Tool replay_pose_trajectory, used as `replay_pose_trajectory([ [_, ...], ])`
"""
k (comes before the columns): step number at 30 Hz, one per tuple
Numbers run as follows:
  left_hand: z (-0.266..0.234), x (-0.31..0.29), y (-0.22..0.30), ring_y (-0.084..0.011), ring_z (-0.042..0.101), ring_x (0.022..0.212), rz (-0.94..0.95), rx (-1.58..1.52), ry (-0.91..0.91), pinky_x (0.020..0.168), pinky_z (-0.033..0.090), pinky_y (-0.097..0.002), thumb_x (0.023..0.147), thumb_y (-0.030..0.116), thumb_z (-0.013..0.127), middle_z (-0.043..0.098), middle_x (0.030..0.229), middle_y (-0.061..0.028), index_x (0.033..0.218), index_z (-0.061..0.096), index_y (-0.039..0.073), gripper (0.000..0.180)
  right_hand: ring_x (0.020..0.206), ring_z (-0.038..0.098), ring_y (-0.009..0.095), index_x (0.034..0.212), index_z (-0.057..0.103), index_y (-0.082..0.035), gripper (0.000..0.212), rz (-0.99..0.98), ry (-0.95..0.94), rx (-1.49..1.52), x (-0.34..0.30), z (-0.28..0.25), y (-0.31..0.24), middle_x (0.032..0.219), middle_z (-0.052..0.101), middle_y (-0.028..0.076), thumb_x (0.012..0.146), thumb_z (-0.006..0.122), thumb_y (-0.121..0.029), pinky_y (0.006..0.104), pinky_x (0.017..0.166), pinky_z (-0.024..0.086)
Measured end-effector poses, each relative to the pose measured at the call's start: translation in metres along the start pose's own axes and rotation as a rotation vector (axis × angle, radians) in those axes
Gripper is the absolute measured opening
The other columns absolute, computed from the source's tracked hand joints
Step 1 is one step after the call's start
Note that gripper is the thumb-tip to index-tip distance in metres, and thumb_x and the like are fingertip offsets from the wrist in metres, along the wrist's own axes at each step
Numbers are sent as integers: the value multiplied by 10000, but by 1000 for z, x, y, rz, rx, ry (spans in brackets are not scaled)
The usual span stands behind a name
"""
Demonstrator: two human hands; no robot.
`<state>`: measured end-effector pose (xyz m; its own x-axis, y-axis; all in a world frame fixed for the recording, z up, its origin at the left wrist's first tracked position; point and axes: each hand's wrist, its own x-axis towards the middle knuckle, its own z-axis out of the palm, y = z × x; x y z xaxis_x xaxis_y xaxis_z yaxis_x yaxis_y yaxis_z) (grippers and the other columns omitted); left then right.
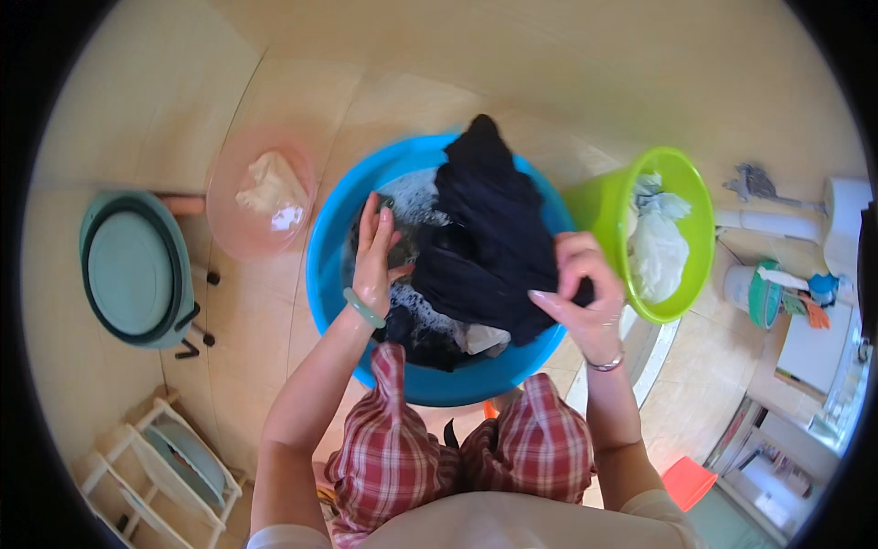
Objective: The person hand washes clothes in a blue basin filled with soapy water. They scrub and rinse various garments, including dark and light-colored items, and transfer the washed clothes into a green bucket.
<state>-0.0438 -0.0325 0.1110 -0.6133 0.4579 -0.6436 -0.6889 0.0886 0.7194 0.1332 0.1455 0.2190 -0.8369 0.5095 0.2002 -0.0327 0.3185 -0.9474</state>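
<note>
Right hand (585,293) pinches shut on dark navy wet garment (489,238), draped over the round blue plastic basin (322,265) of suds; left hand (375,256), fingers open flat, presses the cloth's left edge.

Basin (329,274) centre on floor (585,64), garment (489,229) in it, draped over far rim. Left hand (375,256) inside basin, right hand (585,293) on garment at right rim. Bowl (229,229) left of basin, bucket (599,210) right, tub (137,270) far left.

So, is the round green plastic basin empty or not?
Not empty: the round green plastic basin holds crumpled white cloth inside it.
</note>
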Motion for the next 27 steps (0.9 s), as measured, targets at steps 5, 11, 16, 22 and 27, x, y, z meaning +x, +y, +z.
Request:
replay_pose_trajectory([
  [5,36,-13,13,-218,412,1347,-385,-346,-591,1111,342,-415,964,420,572,442,1456,-55,1461,386,142,599,1019,542,245,971,550,-52,357,38,136,115,8,-6,-9,1027,538,108,702,784,-27,332,940,412],
  [11,111,-27,47,-208,580,1151,-98,-284,-414,969,471,-360,928,214,641,597,1258,-65,1335,491,99,448,1162,503,353,900,620,-79,290,28,125,-424,-14,-68,-11,1261,523,149,678,806,-66,398,988,417],
  [16,177,-55,65,-189,550,1200,-219,-152,-698,1026,427,-359,989,262,528,578,1296,-53,1334,504,92,386,1268,495,283,937,625,-45,199,133,545,121,-50,-122,-34,1351,540,145,778,745,-43,387,1068,364],
  [22,259,-40,47,-183,539,1231,-515,-45,-1005,980,478,-367,971,347,568,521,1382,-71,1453,367,71,590,1205,539,257,990,601,-40,97,-45,950,203,-51,-163,-23,1368,518,183,900,627,-15,370,1042,409],
  [27,279,-41,36,-240,316,1397,-302,-5,-845,1096,299,-479,898,326,660,339,1515,-86,1539,159,82,850,1104,590,250,1042,562,-27,140,102,1171,532,-47,-184,14,1241,590,155,945,615,-113,378,977,485],
])
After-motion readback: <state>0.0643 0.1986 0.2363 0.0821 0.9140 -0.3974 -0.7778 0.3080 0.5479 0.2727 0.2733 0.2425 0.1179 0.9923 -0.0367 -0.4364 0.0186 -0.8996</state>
